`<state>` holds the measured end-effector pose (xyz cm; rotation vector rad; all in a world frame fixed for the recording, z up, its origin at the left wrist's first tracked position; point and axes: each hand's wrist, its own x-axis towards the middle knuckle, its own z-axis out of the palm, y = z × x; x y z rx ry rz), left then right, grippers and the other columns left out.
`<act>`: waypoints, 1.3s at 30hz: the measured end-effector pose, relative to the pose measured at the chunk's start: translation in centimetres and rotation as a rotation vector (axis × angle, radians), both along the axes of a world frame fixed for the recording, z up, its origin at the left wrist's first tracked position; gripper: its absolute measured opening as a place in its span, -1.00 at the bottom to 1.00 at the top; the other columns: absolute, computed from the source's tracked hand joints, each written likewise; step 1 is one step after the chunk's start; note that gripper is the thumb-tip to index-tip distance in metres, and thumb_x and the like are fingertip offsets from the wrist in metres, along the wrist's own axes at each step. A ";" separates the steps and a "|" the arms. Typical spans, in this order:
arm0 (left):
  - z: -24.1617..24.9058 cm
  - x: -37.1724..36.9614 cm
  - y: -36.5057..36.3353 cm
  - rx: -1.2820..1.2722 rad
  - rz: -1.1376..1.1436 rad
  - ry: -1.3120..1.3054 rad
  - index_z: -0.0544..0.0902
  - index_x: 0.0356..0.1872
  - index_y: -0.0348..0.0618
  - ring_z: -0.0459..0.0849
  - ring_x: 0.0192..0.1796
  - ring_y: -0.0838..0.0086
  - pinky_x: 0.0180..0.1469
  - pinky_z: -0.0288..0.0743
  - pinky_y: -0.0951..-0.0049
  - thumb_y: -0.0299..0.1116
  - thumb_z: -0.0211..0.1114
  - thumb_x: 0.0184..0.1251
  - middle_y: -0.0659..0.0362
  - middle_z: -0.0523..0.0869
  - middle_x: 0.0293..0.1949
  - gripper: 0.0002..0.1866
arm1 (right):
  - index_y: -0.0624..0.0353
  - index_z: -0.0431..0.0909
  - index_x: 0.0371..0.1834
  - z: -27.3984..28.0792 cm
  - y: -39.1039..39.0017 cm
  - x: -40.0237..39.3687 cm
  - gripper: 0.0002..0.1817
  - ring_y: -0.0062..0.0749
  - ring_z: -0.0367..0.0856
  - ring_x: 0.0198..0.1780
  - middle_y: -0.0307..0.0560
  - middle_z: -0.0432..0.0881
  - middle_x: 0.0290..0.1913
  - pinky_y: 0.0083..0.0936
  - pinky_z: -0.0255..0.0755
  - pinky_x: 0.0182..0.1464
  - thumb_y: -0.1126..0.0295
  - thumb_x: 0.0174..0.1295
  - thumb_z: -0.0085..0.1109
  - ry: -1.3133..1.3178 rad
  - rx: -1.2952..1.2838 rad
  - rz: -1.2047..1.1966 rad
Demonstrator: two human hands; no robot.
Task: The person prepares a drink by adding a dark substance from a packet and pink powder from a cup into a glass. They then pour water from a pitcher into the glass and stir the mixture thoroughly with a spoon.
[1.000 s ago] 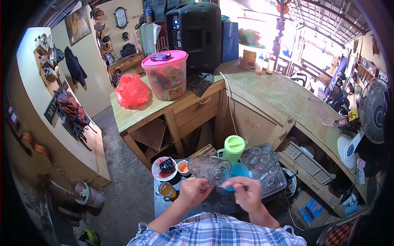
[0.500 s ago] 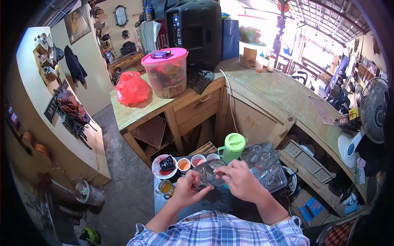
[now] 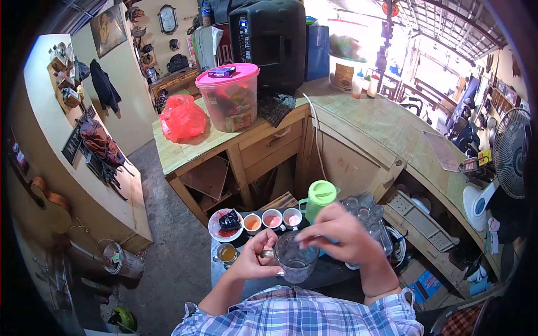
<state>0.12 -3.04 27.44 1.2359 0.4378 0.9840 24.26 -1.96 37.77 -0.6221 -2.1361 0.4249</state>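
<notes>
My left hand (image 3: 253,259) grips a clear glass mug (image 3: 298,264) by its handle, with the mouth tipped up toward me. Above its right rim is my right hand (image 3: 343,238), bent, its fingertips over the mouth; motion blur hides whether they pinch anything. Behind the mug stand white cups with orange (image 3: 252,224), pink (image 3: 272,219) and pale pink (image 3: 291,218) contents. A bowl (image 3: 213,231) holds a black packet (image 3: 228,220) and something red. Left of my left hand sits a glass mug of yellow-brown liquid (image 3: 227,255). A green lidded pitcher (image 3: 320,196) rises behind my right hand.
Several glasses (image 3: 367,210) stand on a tray (image 3: 386,238), partly behind my right arm. A wooden counter (image 3: 381,126) wraps around the dark work table, carrying a pink-lidded tub (image 3: 230,103), a red plastic bag (image 3: 182,119) and a speaker (image 3: 268,47). A fan (image 3: 504,162) is at right.
The mug has turned from lying tilted between both hands to mouth up, lower and nearer me. My right hand has lifted and shifted right; my left hand keeps hold.
</notes>
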 end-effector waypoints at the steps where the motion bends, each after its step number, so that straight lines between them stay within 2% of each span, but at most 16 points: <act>1: 0.0 -0.1 0.1 0.018 -0.014 0.019 0.24 -0.25 -0.03 0.17 -0.60 0.91 -0.50 -0.07 0.77 -0.60 0.52 -0.07 0.51 0.24 -0.59 -0.44 | 0.03 0.69 -0.15 -0.9 0.3 -0.5 -0.76 -0.37 0.53 -0.29 -0.29 0.65 -0.41 -0.41 0.29 -0.10 0.45 0.08 0.30 -0.029 -0.050 0.041; 6: 0.6 0.1 -0.1 0.083 0.055 0.068 0.25 -0.27 -0.03 0.17 -0.58 0.89 -0.50 -0.07 0.77 -0.56 0.55 -0.07 0.52 0.23 -0.60 -0.44 | 0.13 0.66 -0.27 1.5 -2.2 2.0 -0.88 -0.26 0.51 -0.20 -0.20 0.65 -0.28 -0.36 0.31 -0.09 0.45 0.11 0.26 0.085 0.023 -0.115; 10: 1.5 0.6 -0.9 0.105 0.119 0.197 0.27 -0.33 -0.03 0.16 -0.57 0.87 -0.51 -0.07 0.76 -0.50 0.58 -0.07 0.50 0.23 -0.62 -0.46 | 0.07 0.61 -0.24 -2.1 -1.0 -1.4 -0.88 -0.34 0.52 -0.35 -0.31 0.64 -0.39 -0.40 0.28 -0.15 0.41 0.14 0.23 -0.182 0.055 -0.039; 12: 0.9 0.4 -0.7 0.400 0.255 0.287 0.28 -0.38 -0.03 0.17 -0.58 0.87 -0.55 -0.07 0.74 -0.46 0.60 -0.07 0.48 0.26 -0.63 -0.47 | 0.08 0.57 -0.23 -1.3 -1.7 0.1 -0.88 -0.33 0.50 -0.37 -0.29 0.62 -0.39 -0.37 0.27 -0.16 0.43 0.17 0.19 -0.132 0.096 -0.084; 14: 0.8 0.3 -0.9 0.415 0.309 0.300 0.33 -0.39 -0.06 0.24 -0.63 0.81 -0.61 -0.01 0.70 -0.40 0.59 -0.05 0.42 0.31 -0.65 -0.52 | 0.11 0.54 -0.25 -0.5 -3.2 1.7 -0.91 -0.25 0.47 -0.29 -0.21 0.60 -0.32 -0.32 0.27 -0.16 0.48 0.18 0.15 -0.029 0.020 -0.290; 18: 1.5 0.6 -1.4 0.650 0.374 0.593 0.44 -0.33 -0.11 0.37 -0.72 0.61 -0.65 0.18 0.58 -0.31 0.59 -0.04 0.30 0.34 -0.72 -0.58 | 0.13 0.46 -0.11 -5.0 -3.2 -0.7 -0.81 -0.21 0.41 -0.42 -0.16 0.59 -0.32 -0.28 0.27 -0.17 0.44 0.22 0.12 -0.029 -0.045 -0.251; 20: 1.0 0.8 -1.1 0.738 0.454 0.604 0.45 -0.34 -0.10 0.44 -0.73 0.54 -0.66 0.24 0.55 -0.36 0.58 -0.05 0.28 0.40 -0.74 -0.60 | 0.18 0.41 0.00 -3.8 -4.2 0.9 -0.72 -0.18 0.47 -0.37 -0.12 0.58 -0.30 -0.28 0.30 -0.11 0.45 0.23 0.10 -0.086 -0.042 -0.258; 22: 0.8 0.8 -0.9 0.808 0.503 0.630 0.46 -0.35 -0.09 0.48 -0.72 0.49 -0.66 0.28 0.51 -0.38 0.56 -0.06 0.27 0.44 -0.73 -0.62 | 0.22 0.38 0.08 -3.6 -5.3 2.1 -0.65 -0.14 0.52 -0.24 -0.05 0.58 -0.24 -0.33 0.33 -0.05 0.53 0.21 0.10 0.227 -0.249 -0.318; 26: 0.8 1.4 -0.5 1.111 0.608 0.709 0.47 -0.40 -0.10 0.49 -0.70 0.42 -0.64 0.30 0.46 -0.47 0.59 -0.22 0.26 0.44 -0.74 -0.59 | 0.27 0.34 0.17 -5.9 -4.7 -0.6 -0.62 -0.10 0.60 -0.07 0.05 0.63 -0.18 -0.30 0.39 0.07 0.45 0.29 0.05 0.116 -0.388 -0.208; 28: 0.4 1.6 -0.3 1.108 0.633 0.695 0.49 -0.42 -0.09 0.50 -0.69 0.39 -0.64 0.32 0.43 -0.46 0.58 -0.22 0.26 0.45 -0.73 -0.61 | 0.32 0.42 0.13 -5.7 -4.7 0.0 -0.66 -0.22 0.66 -0.14 -0.01 0.66 -0.30 -0.36 0.49 -0.05 0.38 0.36 0.03 0.133 -0.302 -0.220; 30: 0.1 1.6 -0.3 1.101 0.668 0.684 0.50 -0.44 -0.09 0.52 -0.69 0.37 -0.64 0.33 0.39 -0.46 0.57 -0.23 0.26 0.47 -0.72 -0.63 | 0.29 0.56 0.02 -6.1 -4.9 2.1 -0.72 -0.41 0.68 -0.32 -0.11 0.66 -0.45 -0.46 0.53 -0.22 0.35 0.39 0.04 0.551 -0.395 -0.232; 32: 0.0 1.7 -0.4 1.079 0.687 0.716 0.49 -0.43 -0.08 0.52 -0.69 0.38 -0.63 0.33 0.40 -0.47 0.56 -0.21 0.28 0.48 -0.72 -0.64 | 0.30 0.65 -0.09 -5.6 -5.2 1.9 -0.71 -0.60 0.58 -0.51 -0.13 0.68 -0.48 -0.57 0.47 -0.39 0.31 0.42 0.02 0.641 -0.456 -0.227; 34: 0.1 2.1 -0.4 1.087 0.680 0.697 0.49 -0.43 -0.08 0.53 -0.68 0.38 -0.63 0.33 0.40 -0.47 0.56 -0.20 0.27 0.48 -0.72 -0.64 | 0.35 0.65 -0.10 -6.9 -5.3 0.3 -0.68 -0.66 0.51 -0.54 -0.03 0.72 -0.38 -0.65 0.39 -0.47 0.29 0.42 0.01 0.381 -0.762 -0.139; 36: 0.2 2.2 -0.2 1.104 0.672 0.680 0.48 -0.42 -0.07 0.53 -0.68 0.37 -0.63 0.33 0.40 -0.47 0.55 -0.19 0.27 0.48 -0.72 -0.63 | 0.41 0.61 -0.05 -8.0 -5.2 -0.4 -0.63 -0.72 0.38 -0.62 0.03 0.73 -0.26 -0.72 0.26 -0.57 0.28 0.45 -0.04 0.416 -0.758 -0.108; 38: -0.1 2.1 -0.2 1.114 0.724 0.689 0.47 -0.42 -0.07 0.54 -0.68 0.37 -0.63 0.33 0.41 -0.47 0.56 -0.19 0.28 0.48 -0.72 -0.63 | 0.43 0.54 0.04 -7.7 -5.0 1.2 -0.62 -0.73 0.32 -0.68 0.03 0.71 -0.16 -0.72 0.21 -0.61 0.28 0.47 -0.08 0.991 -0.959 -0.112; 39: -0.4 2.1 -0.2 1.111 0.727 0.693 0.47 -0.42 -0.07 0.54 -0.68 0.37 -0.63 0.33 0.41 -0.47 0.56 -0.19 0.28 0.48 -0.72 -0.63 | 0.45 0.47 0.11 -8.0 -4.6 2.4 -0.58 -0.76 0.25 -0.71 0.05 0.66 -0.02 -0.72 0.15 -0.65 0.25 0.49 -0.13 1.044 -0.981 -0.051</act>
